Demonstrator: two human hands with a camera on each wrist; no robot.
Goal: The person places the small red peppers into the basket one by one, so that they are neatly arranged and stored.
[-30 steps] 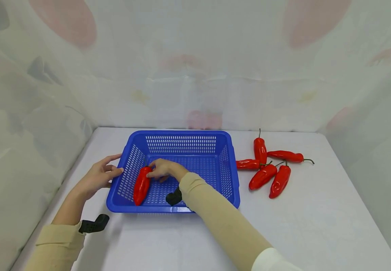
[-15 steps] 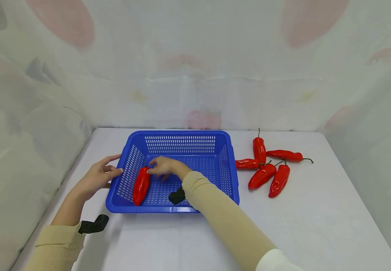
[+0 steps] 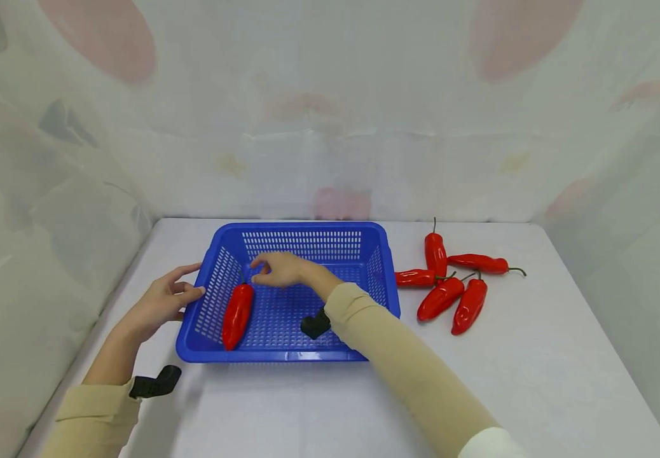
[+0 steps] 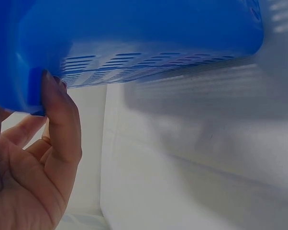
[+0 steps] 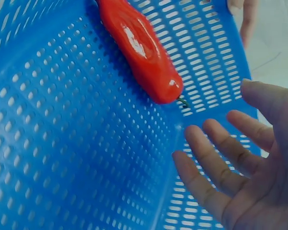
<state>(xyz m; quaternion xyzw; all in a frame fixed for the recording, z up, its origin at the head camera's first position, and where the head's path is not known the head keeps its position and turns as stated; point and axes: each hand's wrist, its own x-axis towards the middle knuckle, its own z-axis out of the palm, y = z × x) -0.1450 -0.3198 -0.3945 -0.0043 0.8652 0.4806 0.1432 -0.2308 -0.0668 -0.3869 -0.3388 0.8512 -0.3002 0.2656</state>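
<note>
The left hand (image 3: 164, 301) grips the left rim of the blue basket (image 3: 284, 357), which sits near the back edge of the bench (image 3: 284, 413), towards its back left corner. The right hand (image 3: 281, 269), fingers spread and holding nothing, hangs just beside the stem end of a red pepper (image 3: 238, 316) lying along the basket's left wall. Five other peppers (image 3: 441, 299) cluster towards the bench's back right corner.

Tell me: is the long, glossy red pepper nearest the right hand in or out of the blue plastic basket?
In. The pepper lies inside the basket, along its left wall, the right hand apart from it.
</note>
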